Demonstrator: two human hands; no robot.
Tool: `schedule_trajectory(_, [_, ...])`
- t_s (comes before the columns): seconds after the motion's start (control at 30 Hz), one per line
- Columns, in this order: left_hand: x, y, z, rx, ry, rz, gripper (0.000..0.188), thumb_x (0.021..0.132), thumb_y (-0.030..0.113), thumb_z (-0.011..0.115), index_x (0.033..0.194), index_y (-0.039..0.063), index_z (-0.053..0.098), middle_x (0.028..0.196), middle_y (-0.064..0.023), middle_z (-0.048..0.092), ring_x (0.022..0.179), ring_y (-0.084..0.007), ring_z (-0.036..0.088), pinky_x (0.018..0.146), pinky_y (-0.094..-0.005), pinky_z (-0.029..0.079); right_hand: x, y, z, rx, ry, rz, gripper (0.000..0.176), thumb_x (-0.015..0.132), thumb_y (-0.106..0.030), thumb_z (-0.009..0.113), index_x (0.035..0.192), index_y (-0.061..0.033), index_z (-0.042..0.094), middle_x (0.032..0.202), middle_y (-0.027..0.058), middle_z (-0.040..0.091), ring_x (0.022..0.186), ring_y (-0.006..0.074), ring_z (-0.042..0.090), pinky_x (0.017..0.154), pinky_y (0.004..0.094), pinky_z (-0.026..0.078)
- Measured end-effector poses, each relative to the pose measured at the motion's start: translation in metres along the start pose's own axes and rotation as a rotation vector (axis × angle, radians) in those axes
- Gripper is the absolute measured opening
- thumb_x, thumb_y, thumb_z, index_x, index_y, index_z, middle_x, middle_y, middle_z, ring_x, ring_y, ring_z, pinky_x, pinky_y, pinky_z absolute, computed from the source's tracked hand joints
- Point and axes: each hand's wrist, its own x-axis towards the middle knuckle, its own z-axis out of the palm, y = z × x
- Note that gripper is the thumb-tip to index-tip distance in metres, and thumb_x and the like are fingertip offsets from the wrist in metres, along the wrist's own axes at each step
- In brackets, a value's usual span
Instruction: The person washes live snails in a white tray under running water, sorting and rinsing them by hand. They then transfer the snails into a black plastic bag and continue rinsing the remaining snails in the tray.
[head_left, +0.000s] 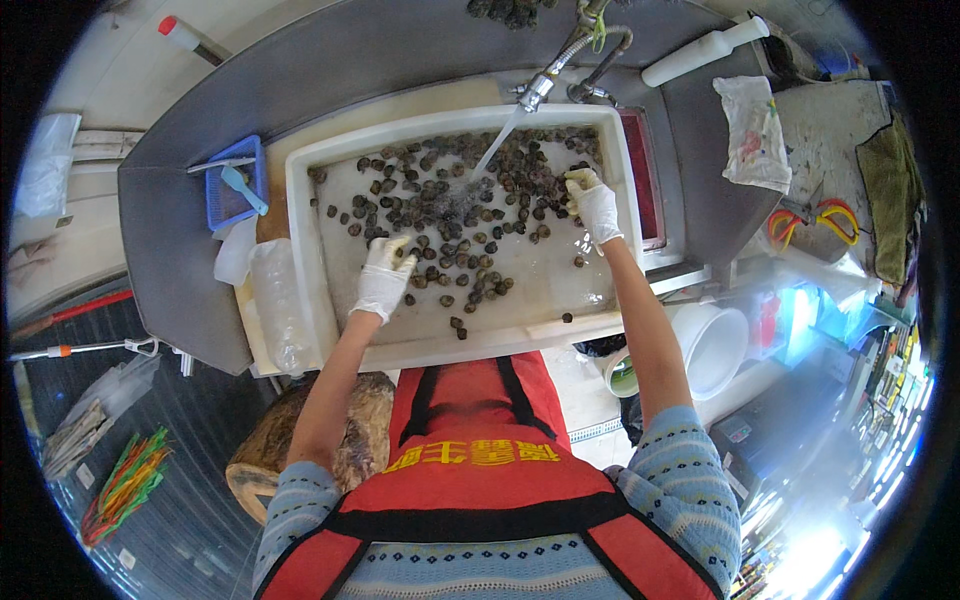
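A white rectangular tub (480, 349) with shallow water lies before me, dark round snail-like shellfish (450, 251) scattered over its bottom. My left hand (385, 277), in a thin white glove, hovers at the left of the shellfish with thumb and fingers apart and nothing visible in it. At the tub's right side, my gloved right hand (594, 202) curls its fingers beside the densest shellfish; whether it grips any is hidden. Water runs from a metal faucet (537, 91) in a stream that churns the middle of the tub.
A blue basket (259, 176) holding a light-blue-handled tool and a clear plastic bottle (277, 304) flank the tub on the left. To the right are a white cloth (752, 135), scissors with red and yellow handles (838, 217) and a white bucket (709, 349). A wooden block (259, 457) stands below left.
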Motion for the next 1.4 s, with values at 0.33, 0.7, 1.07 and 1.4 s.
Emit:
schedule_trajectory(0.33, [0.023, 0.047, 0.067, 0.441, -0.345, 0.404, 0.035, 0.081, 0.021, 0.072, 0.113, 0.014, 0.06, 0.108, -0.0132, 0.052, 0.095, -0.033, 0.06, 0.082, -0.0457, 0.051, -0.046, 0.058, -0.003, -0.504, 0.005, -0.35, 0.018, 0.079, -0.01, 0.069, 0.097, -0.0067, 0.069, 0.088, 0.016, 0.068, 0.078, 0.0285, 0.066, 0.073, 0.0366, 0.052])
schedule_trajectory(0.7, [0.018, 0.059, 0.075, 0.495, -0.397, 0.446, 0.032, 0.081, 0.025, 0.071, 0.108, 0.01, 0.061, 0.113, -0.0134, 0.052, 0.096, -0.0313, 0.063, 0.077, -0.0446, 0.053, -0.111, 0.081, 0.022, -0.641, 0.057, -0.375, 0.036, 0.081, -0.017, 0.066, 0.116, -0.0115, 0.062, 0.117, 0.0207, 0.057, 0.094, 0.0387, 0.064, 0.082, 0.0464, 0.052])
schedule_trajectory(1.07, [0.008, 0.051, 0.103, 0.678, -0.373, 0.509, 0.013, 0.086, 0.016, 0.056, 0.096, 0.009, 0.061, 0.092, -0.0133, 0.057, 0.089, -0.0333, 0.062, 0.071, -0.0438, 0.054, -0.143, 0.056, 0.063, -0.794, -0.252, -0.328, 0.033, 0.089, -0.024, 0.059, 0.116, -0.0073, 0.061, 0.118, 0.0224, 0.06, 0.1, 0.0367, 0.064, 0.084, 0.0447, 0.053])
schedule_trajectory(1.4, [-0.006, 0.044, 0.068, 0.098, -0.182, 0.277, 0.014, 0.081, 0.012, 0.069, 0.093, 0.008, 0.063, 0.096, -0.0128, 0.055, 0.085, -0.0344, 0.061, 0.072, -0.044, 0.051, -0.135, 0.033, 0.056, -0.943, -0.397, -0.226, 0.03, 0.09, -0.03, 0.059, 0.11, -0.0071, 0.061, 0.1, 0.0252, 0.066, 0.086, 0.0371, 0.067, 0.077, 0.0451, 0.055])
